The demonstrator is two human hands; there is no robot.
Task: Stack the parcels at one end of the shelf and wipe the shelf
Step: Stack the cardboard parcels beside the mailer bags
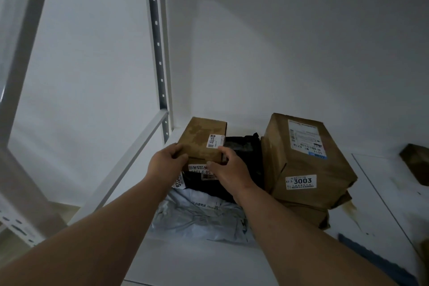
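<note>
A small brown cardboard box (202,139) sits on top of black bagged parcels (246,148) at the left end of the white shelf (209,262). My left hand (166,162) grips the box's near left corner, and my right hand (228,169) holds its near right corner, fingers curled over the edge. A grey plastic mailer (197,213) lies in front, under my forearms. To the right stands a larger brown box labelled 3003 (306,162), stacked on another brown parcel (308,213).
A perforated white upright post (157,53) and a side rail (130,160) bound the shelf's left end. The white back wall is close behind the parcels. Another brown parcel (415,162) lies at the far right, and a dark blue cloth (371,260) lies on the shelf's near right.
</note>
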